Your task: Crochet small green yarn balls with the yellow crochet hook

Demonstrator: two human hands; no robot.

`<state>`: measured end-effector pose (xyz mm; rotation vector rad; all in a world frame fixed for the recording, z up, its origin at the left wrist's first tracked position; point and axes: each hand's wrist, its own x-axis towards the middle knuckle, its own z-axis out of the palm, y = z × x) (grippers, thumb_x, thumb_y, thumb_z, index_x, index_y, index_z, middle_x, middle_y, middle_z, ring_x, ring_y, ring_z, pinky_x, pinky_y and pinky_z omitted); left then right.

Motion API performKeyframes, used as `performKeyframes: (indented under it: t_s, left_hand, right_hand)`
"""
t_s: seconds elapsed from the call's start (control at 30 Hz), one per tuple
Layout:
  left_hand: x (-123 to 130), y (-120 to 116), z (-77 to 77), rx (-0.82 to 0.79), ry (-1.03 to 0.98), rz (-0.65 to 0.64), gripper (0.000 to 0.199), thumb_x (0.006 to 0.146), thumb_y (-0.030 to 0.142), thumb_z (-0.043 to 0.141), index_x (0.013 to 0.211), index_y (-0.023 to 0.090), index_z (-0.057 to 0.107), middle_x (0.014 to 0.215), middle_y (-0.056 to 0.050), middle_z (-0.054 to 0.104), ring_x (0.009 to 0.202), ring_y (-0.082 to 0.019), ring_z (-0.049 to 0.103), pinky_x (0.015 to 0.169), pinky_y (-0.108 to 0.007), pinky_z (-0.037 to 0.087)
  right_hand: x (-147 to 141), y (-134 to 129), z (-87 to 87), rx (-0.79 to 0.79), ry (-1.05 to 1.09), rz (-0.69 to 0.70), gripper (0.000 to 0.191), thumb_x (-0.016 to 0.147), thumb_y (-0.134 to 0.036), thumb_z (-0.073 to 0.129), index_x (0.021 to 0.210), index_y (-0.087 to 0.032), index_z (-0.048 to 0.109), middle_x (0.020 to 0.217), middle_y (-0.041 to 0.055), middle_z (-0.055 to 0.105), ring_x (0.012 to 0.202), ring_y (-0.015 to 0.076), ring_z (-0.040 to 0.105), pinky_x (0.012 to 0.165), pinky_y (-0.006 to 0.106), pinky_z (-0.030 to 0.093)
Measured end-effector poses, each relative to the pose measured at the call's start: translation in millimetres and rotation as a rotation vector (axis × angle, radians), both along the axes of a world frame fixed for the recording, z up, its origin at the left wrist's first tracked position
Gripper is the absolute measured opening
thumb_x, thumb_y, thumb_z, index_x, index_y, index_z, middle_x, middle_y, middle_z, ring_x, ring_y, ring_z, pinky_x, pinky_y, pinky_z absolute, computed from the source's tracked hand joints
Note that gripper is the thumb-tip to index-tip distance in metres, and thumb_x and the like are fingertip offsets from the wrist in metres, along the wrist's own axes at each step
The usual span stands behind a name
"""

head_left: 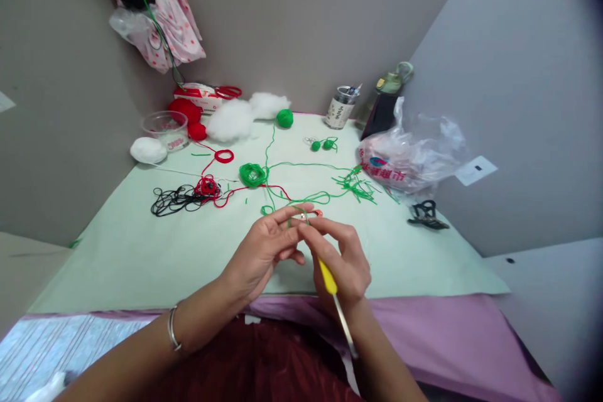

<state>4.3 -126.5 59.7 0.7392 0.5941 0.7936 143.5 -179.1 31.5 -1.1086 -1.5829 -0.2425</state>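
My right hand [346,257] is closed round a crochet hook with a yellow grip [328,276]; its metal shaft points down toward my wrist. Thumb and fingers of my left hand [268,245] pinch green yarn [307,217], a strand of which loops over the index finger. The fingertips of both hands meet, and the hook's working end is hidden among them. Just behind the fingers shows a small orange item [318,213], mostly covered, its kind unclear. Beyond my hands lies a loose coil of green yarn [253,175], with strands trailing across the pale green tabletop [198,264].
Red yarn [207,187] and a black yarn tangle [174,201] lie at left, near a clear tub [166,132]. White stuffing [230,120] and a green ball [284,118] sit behind. At right are a plastic bag [409,157], a hair claw [428,215] and a pen holder [341,108].
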Motion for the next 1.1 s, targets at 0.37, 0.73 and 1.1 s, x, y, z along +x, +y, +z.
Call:
performKeyframes:
  t_s: [0.37,0.73,1.1]
  left_hand:
    - [-0.5,3.1,4.3,0.081,0.020,0.054,0.029,0.082,0.022,0.084,0.111,0.021,0.082,0.089,0.000,0.065,0.053,-0.002,0.037,0.045,-0.013,0.040]
    - [-5.1,3.3,5.1,0.174,0.081,-0.010,0.032,0.085,0.028,0.081,0.115,0.021,0.081,0.091,-0.002,0.063,0.068,-0.009,0.052,0.050,-0.017,0.047]
    - [-0.1,-1.0,-0.4,-0.020,-0.016,0.004,0.036,0.084,0.027,0.084,0.119,0.020,0.080,0.069,0.006,0.051,0.049,-0.002,0.028,0.049,-0.015,0.042]
  right_hand:
    - [5.1,2.9,15.3,-0.274,0.706,0.325,0.020,0.101,-0.020,0.061,0.101,-0.027,0.079,0.091,0.0014,0.075,0.073,0.0133,0.066,0.070,0.029,0.056]
    - [11.5,1.5,14.7,-0.335,0.849,0.451,0.022,0.107,-0.026,0.053,0.101,-0.024,0.074,0.093,0.0023,0.078,0.071,0.0128,0.072,0.067,0.028,0.061]
    - [8.4,-5.5,6.4,-0.022,-0.130,0.023,0.035,0.097,-0.006,0.061,0.123,-0.027,0.073,0.114,0.0095,0.077,0.102,0.0215,0.075,0.081,0.033,0.062]
